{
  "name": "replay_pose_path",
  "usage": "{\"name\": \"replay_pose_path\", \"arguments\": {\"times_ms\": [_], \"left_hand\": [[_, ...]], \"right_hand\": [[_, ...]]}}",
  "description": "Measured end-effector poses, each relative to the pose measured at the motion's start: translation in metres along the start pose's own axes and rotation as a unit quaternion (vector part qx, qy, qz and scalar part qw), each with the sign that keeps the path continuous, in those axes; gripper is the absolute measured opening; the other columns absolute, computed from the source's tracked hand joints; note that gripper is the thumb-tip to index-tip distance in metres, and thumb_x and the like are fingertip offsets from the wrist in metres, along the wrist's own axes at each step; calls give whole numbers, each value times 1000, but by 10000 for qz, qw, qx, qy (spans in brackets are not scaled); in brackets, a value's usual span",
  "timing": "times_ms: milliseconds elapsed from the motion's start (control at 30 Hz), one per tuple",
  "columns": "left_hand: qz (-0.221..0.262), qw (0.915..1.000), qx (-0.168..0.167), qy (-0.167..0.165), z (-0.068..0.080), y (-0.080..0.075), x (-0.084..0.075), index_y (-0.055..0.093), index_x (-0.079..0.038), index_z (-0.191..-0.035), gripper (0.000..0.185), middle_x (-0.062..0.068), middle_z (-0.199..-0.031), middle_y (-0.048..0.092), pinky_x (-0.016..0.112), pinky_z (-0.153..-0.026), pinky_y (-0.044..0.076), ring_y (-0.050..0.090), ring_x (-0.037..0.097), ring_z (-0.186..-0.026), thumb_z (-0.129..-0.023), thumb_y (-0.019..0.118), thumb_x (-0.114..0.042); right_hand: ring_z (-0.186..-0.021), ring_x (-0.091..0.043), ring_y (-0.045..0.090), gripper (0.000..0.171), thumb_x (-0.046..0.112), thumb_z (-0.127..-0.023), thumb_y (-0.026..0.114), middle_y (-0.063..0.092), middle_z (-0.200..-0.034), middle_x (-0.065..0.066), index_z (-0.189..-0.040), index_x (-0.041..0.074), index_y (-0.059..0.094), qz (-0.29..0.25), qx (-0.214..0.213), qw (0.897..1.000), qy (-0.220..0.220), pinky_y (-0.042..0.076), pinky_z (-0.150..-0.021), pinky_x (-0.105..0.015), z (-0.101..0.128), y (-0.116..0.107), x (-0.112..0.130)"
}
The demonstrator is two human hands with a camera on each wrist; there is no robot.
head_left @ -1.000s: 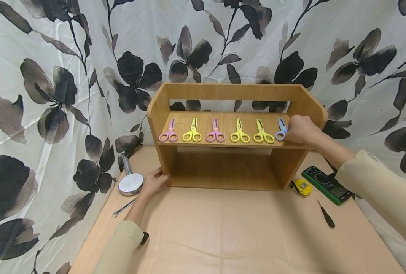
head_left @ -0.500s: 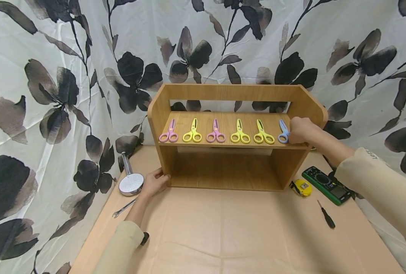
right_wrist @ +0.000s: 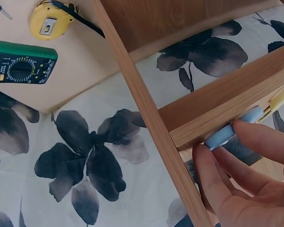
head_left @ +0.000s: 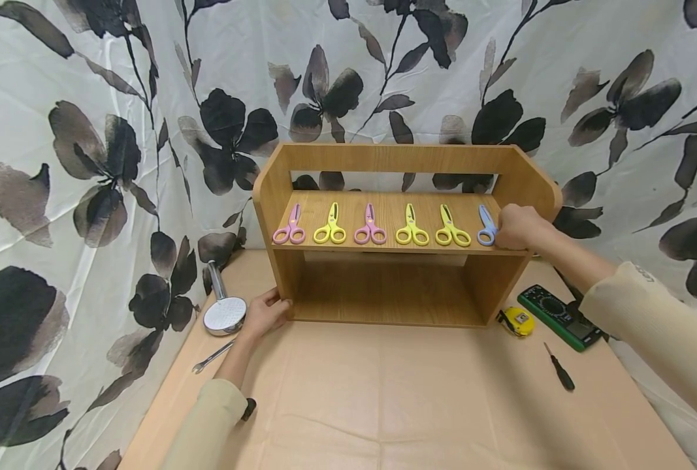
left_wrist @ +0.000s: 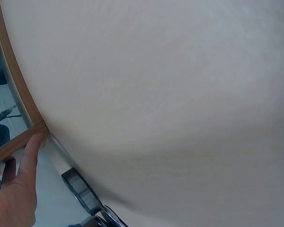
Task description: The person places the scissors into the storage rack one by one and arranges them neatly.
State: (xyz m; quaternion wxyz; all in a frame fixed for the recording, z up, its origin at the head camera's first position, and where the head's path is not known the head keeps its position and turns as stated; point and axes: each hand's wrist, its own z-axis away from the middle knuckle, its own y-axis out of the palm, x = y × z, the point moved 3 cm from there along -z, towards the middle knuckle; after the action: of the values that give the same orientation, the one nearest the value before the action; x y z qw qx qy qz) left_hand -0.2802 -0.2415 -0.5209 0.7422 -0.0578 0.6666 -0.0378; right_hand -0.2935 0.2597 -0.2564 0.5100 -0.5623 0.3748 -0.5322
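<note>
A worktop covered in tan paper carries a wooden shelf at its 12 o'clock edge. At 9 o'clock lie a shower head and a wrench; at 3 o'clock, a tape measure, a green meter and a screwdriver. On the shelf board sit six scissors: pink, yellow, pink, yellow, yellow, blue.

The right hand covers the right handle loop of the blue scissors on the shelf, so its grip there cannot be told. In the right wrist view the picture's edge cuts off that hand. The left hand beside the shelf is cut off at the corner.
</note>
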Motion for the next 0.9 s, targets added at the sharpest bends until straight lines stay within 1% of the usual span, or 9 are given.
{"name": "replay_pose_path", "arguments": {"times_ms": [300,400,500,567,633,767,800,833,900], "left_hand": [[-100,9999,-69,92,-3,0,-2,42,-3,-158,62,25,-156,49,54,-100,57,56,34,-132,-100,63,-9],[-677,9969,-253,310,1,2,-8,40,-3,-159,64,26,-156,48,53,-101,57,57,41,-134,-100,63,-10],[-1601,9817,-708,745,11,7,-21,16,-6,-167,84,27,-166,32,56,-113,47,45,47,-144,-99,64,-16],[-2230,9556,-1362,1364,22,12,-35,1,-8,-168,96,28,-170,21,57,-120,39,34,50,-150,-97,65,-21],[-2702,9103,-2108,2322,35,17,-53,0,-7,-167,100,30,-168,19,61,-121,34,28,52,-149,-95,67,-23],[-3747,7598,-3160,4271,60,33,-95,32,-3,-160,79,30,-158,32,65,-119,30,29,50,-142,-93,65,-27],[-3975,7325,-3161,4534,64,38,-105,38,-4,-157,73,28,-157,34,66,-120,27,28,50,-143,-94,63,-31],[-4186,7158,-3062,4676,67,44,-116,42,-8,-156,70,26,-160,33,67,-123,21,25,50,-146,-95,60,-37],[-4594,7046,-2711,4679,67,57,-136,44,-18,-158,67,21,-166,28,69,-125,12,18,49,-151,-99,50,-50]], "right_hand": [[-71,-28,52,10,4,-88,62,48,-73,-11,-85,-6,60,-151,-107,9998,-19,38,-60,-32,4,6,-2],[-81,-33,53,27,4,-90,63,55,-88,-22,-107,-16,58,0,-173,9998,-60,42,-66,-37,6,11,0],[-99,-45,53,48,3,-92,58,55,-114,-37,-131,-22,48,43,-278,9996,-75,49,-79,-49,12,17,4],[-115,-55,47,59,3,-92,55,46,-132,-45,-143,-22,38,-84,-379,9992,-77,48,-94,-62,19,23,9],[-130,-63,35,68,5,-93,55,31,-147,-48,-150,-20,29,-280,-494,9983,-105,39,-106,-73,27,30,14],[-141,-67,19,78,20,-97,65,17,-158,-45,-156,-12,25,-608,-987,9926,-352,25,-111,-81,42,48,26],[-143,-67,17,81,26,-97,68,16,-160,-43,-157,-11,26,-604,-1176,9902,-454,24,-111,-82,44,52,30],[-144,-66,16,86,33,-96,71,16,-162,-41,-157,-9,28,-570,-1408,9867,-572,23,-111,-83,46,57,33],[-149,-64,12,94,46,-92,75,13,-166,-36,-158,-5,31,-410,-1856,9785,-805,18,-114,-83,48,66,41]]}}
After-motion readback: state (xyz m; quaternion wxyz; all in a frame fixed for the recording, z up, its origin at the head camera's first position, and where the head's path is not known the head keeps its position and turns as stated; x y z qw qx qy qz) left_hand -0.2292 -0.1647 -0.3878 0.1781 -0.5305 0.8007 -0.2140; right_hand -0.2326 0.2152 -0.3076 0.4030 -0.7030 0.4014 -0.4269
